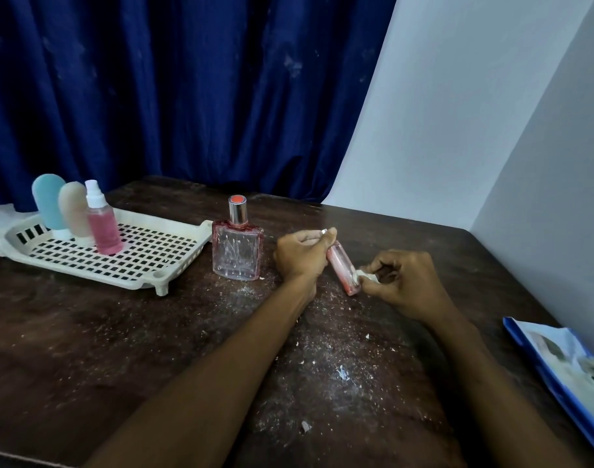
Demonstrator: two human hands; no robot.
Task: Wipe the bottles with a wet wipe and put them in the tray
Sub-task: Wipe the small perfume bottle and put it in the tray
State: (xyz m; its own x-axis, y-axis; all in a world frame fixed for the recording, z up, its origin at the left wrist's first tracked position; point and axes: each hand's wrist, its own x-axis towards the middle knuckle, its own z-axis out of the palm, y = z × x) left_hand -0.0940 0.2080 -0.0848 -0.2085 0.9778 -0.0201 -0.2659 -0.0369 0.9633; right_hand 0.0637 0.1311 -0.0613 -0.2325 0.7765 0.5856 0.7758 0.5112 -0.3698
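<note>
My left hand grips the cap end of a slim pink bottle, which slants down to the right over the table. My right hand pinches a small white wet wipe against the bottle's lower end. A square glass perfume bottle with a silver cap and red top stands on the table just left of my left hand. The white perforated tray at the left holds a blue bottle, a beige bottle and a pink spray bottle, all upright.
The dark wooden table is strewn with white crumbs and dust around my forearms. A blue-edged packet lies at the table's right edge. A blue curtain hangs behind; a white wall closes the right side.
</note>
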